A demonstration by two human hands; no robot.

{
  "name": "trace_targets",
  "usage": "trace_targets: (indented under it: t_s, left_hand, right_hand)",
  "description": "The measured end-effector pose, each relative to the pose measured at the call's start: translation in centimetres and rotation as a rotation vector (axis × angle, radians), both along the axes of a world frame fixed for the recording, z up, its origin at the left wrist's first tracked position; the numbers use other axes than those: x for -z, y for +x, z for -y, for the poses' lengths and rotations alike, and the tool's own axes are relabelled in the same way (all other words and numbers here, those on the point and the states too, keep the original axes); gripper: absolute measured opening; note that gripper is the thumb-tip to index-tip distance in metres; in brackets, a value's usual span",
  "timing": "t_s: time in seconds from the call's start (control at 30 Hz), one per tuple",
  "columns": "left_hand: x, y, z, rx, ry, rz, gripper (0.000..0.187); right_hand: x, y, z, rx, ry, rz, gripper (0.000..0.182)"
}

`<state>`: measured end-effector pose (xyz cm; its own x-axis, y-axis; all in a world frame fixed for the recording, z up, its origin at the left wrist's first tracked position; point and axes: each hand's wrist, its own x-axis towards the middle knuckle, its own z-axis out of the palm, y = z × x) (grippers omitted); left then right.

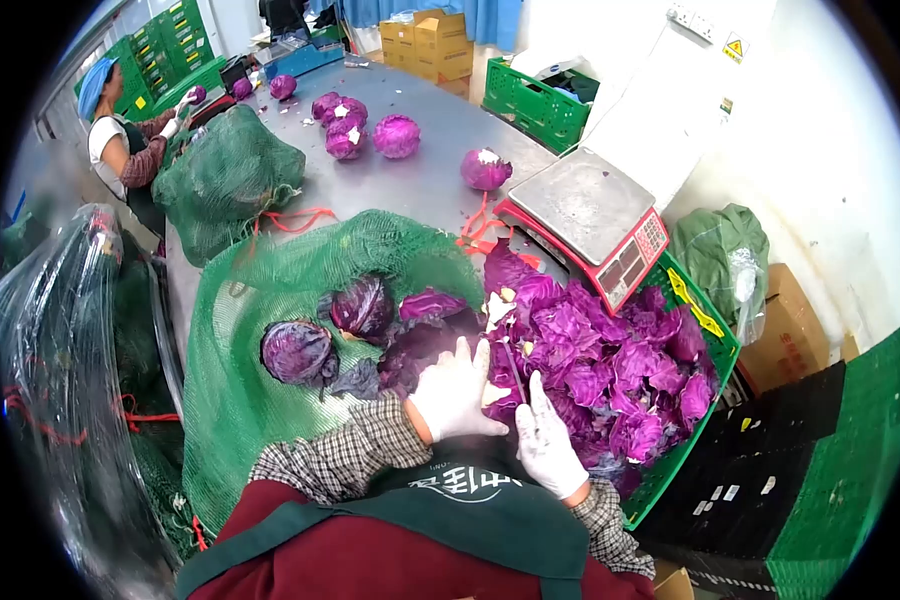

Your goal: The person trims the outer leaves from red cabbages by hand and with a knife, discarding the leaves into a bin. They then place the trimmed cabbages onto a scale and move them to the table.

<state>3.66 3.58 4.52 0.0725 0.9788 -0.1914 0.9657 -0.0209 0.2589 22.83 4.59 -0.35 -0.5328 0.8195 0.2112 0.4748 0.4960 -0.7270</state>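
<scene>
My left hand (457,392), in a white glove, has its fingers spread over dark purple leaves at the edge of the green mesh sack (240,420). Beside it, my right hand (550,442), also gloved, is closed around what looks like a slim knife (515,372), its thin blade pointing away from me. Two red cabbages (298,353) lie on the sack, left of my left hand, with a third partly covered by leaves. Loose red cabbage leaves (610,365) fill the green crate (715,375) right of my right hand. Pale stem pieces (498,310) lie between.
A red scale (585,205) stands beyond the crate. Trimmed cabbages (397,136) sit along the metal table (370,185). A full mesh sack (225,175) stands at left, near a co-worker (120,140) holding a cabbage. Another green crate (535,100) is at the back.
</scene>
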Motion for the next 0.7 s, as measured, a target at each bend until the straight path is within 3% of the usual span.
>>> trace_targets:
  t_s: [0.1,0.3,0.5,0.53,0.63,0.67,0.7]
  left_hand:
    - [-0.4,1.3,0.3,-0.023,0.017,-0.015,0.121]
    - [0.7,2.0,0.1,-0.045,0.079,-0.007,0.114]
    - [1.2,2.4,-0.6,-0.062,0.143,0.006,0.102]
    - [1.1,2.5,-0.5,-0.063,0.138,0.012,0.104]
    - [0.8,3.0,0.0,-0.066,0.127,0.032,0.111]
    - [1.2,3.3,0.8,-0.034,0.171,-0.029,0.116]
    - [0.9,3.2,1.2,-0.038,0.126,-0.016,0.117]
  right_hand:
    - [0.8,-0.5,0.6,-0.050,0.075,0.149,0.057]
    - [-1.4,-1.4,1.3,0.080,-0.155,0.059,0.059]
    - [-0.9,-1.9,-0.1,0.165,-0.093,0.175,0.053]
    - [-0.6,-1.8,-0.7,0.131,0.120,0.192,0.047]
    - [-1.0,-0.5,-3.5,0.238,-0.272,0.266,0.041]
    - [0.1,0.7,-4.9,0.230,-0.263,0.256,0.040]
    - [6.1,2.5,-6.2,0.172,0.352,0.120,0.030]
